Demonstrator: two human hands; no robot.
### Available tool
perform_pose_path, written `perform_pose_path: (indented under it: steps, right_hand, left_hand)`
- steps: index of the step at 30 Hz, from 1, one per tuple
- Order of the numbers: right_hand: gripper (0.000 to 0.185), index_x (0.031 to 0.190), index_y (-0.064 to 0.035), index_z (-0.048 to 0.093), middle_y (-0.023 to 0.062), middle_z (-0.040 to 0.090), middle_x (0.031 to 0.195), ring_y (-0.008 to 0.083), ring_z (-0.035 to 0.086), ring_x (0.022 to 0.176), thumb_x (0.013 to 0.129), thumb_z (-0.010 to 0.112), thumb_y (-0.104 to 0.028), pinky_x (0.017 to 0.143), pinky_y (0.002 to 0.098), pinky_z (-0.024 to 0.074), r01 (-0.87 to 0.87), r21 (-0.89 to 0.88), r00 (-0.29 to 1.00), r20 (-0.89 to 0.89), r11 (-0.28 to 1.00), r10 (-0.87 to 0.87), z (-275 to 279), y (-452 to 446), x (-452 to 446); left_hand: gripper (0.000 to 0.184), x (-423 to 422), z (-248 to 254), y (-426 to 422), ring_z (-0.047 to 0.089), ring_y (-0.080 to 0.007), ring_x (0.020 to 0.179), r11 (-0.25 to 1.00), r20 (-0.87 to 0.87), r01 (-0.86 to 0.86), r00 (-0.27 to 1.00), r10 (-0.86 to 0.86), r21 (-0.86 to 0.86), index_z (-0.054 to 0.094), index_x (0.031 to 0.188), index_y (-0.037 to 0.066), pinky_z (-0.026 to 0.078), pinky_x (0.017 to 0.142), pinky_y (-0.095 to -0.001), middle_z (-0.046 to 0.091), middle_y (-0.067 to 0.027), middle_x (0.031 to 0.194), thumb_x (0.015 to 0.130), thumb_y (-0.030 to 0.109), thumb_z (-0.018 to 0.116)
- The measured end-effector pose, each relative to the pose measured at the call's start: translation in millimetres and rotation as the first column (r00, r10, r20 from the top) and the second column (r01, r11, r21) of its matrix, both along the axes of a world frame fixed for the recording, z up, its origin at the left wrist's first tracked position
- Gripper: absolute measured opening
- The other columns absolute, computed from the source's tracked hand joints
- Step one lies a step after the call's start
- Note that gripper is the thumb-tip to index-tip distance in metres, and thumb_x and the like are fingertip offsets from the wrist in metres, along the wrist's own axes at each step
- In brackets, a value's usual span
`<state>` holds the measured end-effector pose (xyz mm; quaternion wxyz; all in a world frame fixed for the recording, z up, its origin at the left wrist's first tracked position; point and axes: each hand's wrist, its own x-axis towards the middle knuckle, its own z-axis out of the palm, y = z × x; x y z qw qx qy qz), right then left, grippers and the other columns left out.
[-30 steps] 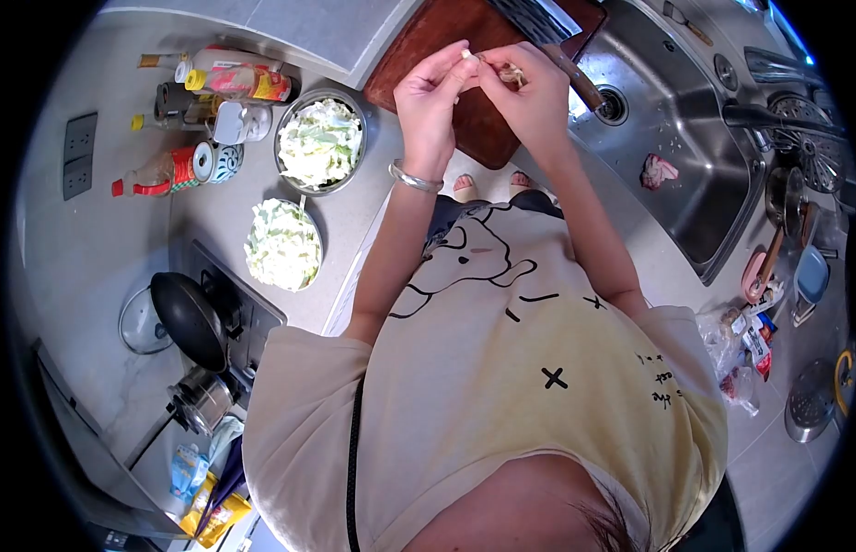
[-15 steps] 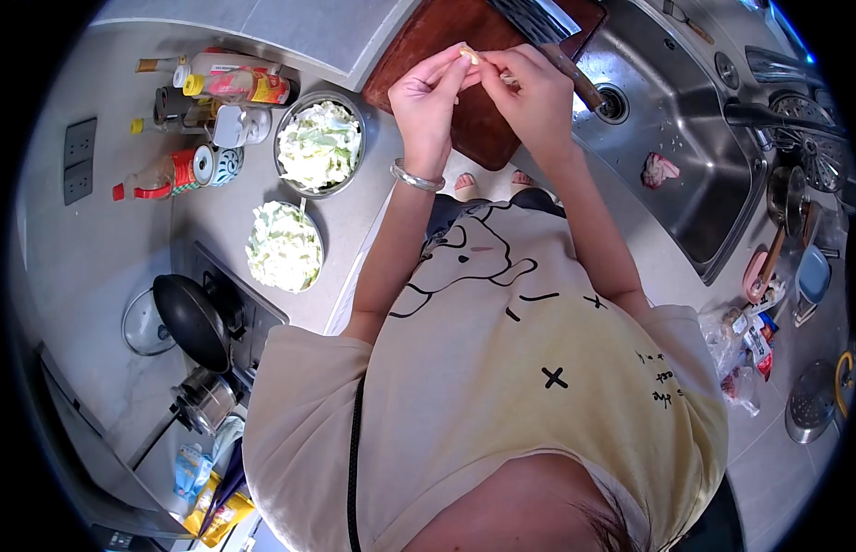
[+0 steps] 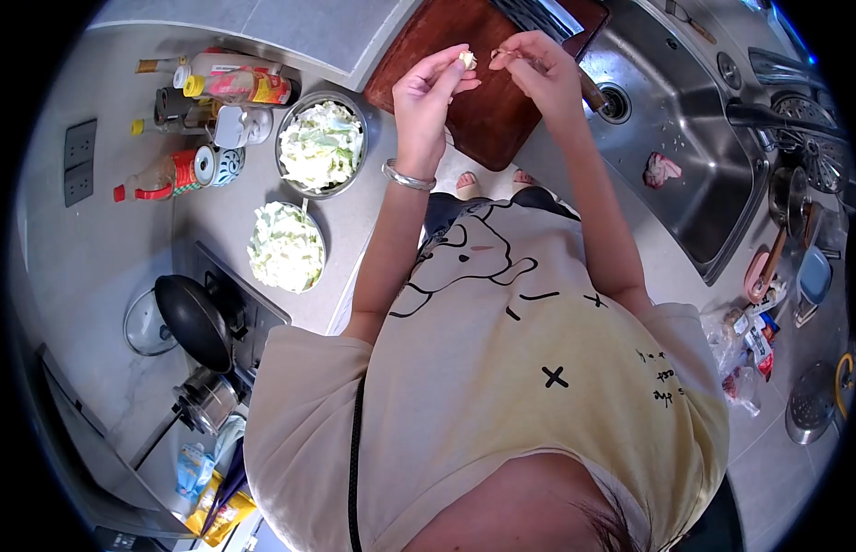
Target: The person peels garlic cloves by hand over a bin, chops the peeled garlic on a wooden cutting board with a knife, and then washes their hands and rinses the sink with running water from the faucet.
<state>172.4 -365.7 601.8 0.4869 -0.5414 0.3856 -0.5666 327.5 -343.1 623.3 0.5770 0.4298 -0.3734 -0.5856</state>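
Observation:
Over the reddish-brown cutting board (image 3: 488, 120), my left hand (image 3: 434, 87) pinches a small pale piece (image 3: 467, 60), which looks like a garlic clove, between thumb and fingertips. A silver bracelet is on that wrist. To its right, apart from it, my right hand (image 3: 541, 74) has its fingertips pressed together on a thin brownish scrap (image 3: 499, 53) that looks like peel. A cleaver (image 3: 549, 17) lies at the board's far right, its wooden handle partly hidden behind my right hand.
Two bowls of chopped pale-green vegetable (image 3: 322, 147) (image 3: 287, 247) stand left of the board, near several bottles (image 3: 239, 87). A black wok (image 3: 193, 322) is on the stove. At right, the metal sink (image 3: 667, 110) holds a pinkish-white scrap (image 3: 660, 170).
My hands have parted. The right hand has moved right and slightly up with the brownish scrap, while the left keeps the pale piece in nearly the same place.

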Motion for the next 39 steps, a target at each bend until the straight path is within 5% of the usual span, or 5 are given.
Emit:
perform_pose_path:
  steps: [8, 13, 22, 29, 39]
  right_hand:
    - [0.015, 0.092, -0.0047, 0.057, 0.0069, 0.061, 0.086, 0.0059, 0.038, 0.056, 0.08, 0.049, -0.005, 0.047, 0.0189, 0.0271, -0.412, 0.302, 0.852, 0.461, 0.86, 0.246, -24, 6, -1]
    - [0.016, 0.093, -0.0068, 0.057, 0.0088, 0.061, 0.088, 0.008, 0.04, 0.057, 0.082, 0.047, -0.012, 0.047, 0.0185, 0.0266, -0.437, 0.302, 0.746, 0.648, 0.848, 0.154, -40, 8, -9]
    - [0.014, 0.084, -0.0075, 0.055, 0.0041, 0.058, 0.081, 0.0086, 0.042, 0.06, 0.085, 0.048, -0.02, 0.047, 0.0185, 0.0267, -0.017, 0.492, 0.883, 0.415, 0.871, -0.217, -24, 58, -81]
    - [0.023, 0.075, -0.0084, 0.044, 0.0015, 0.048, 0.07, 0.0063, 0.038, 0.054, 0.092, 0.043, -0.024, 0.044, 0.019, 0.0252, 0.32, 0.57, 0.779, 0.296, 0.756, -0.553, -18, 198, -145]
    - [0.025, 0.111, 0.0017, 0.053, 0.0081, 0.059, 0.079, 0.0117, 0.054, 0.061, 0.093, 0.039, -0.011, 0.054, 0.0211, 0.0473, 0.469, 0.881, 0.176, -0.167, -0.067, -0.97, -236, 406, -198]
  left_hand:
    - [0.021, 4, -12, 0, 0.061, -0.011, 0.073, 1.0, 0.075, -0.008, 0.997, 0.01, -0.02, 0.06, 0.105, -0.003, 0.051, 0.068, -0.0221, 0.064, -0.0072, 0.087, 0.084, 0.001, 0.058]
    - [0.016, 22, -60, -31, 0.06, -0.0102, 0.066, 0.99, 0.507, -0.085, 0.852, 0.13, -0.11, 0.059, 0.097, -0.002, 0.05, 0.059, -0.0211, 0.063, -0.0055, 0.079, 0.081, 0.0, 0.061]
    - [0.005, 25, -105, -79, 0.059, -0.0259, 0.074, 0.89, 0.904, 0.339, 0.399, 0.155, -0.303, 0.064, 0.075, 0.005, 0.048, 0.068, -0.0342, 0.062, -0.0082, 0.08, 0.071, 0.006, 0.066]
    - [0.008, 21, -91, -71, 0.059, -0.0231, 0.087, 0.738, 0.909, 0.536, 0.302, 0.286, -0.41, 0.066, 0.083, 0.008, 0.048, 0.078, -0.0328, 0.065, -0.0044, 0.092, 0.077, 0.013, 0.063]
    - [0.024, 28, -93, -71, 0.061, -0.024, 0.089, 0.701, 0.957, 0.652, 0.211, 0.198, -0.289, 0.062, 0.105, 0.008, 0.048, 0.08, -0.0334, 0.065, -0.0081, 0.1, 0.081, 0.008, 0.062]
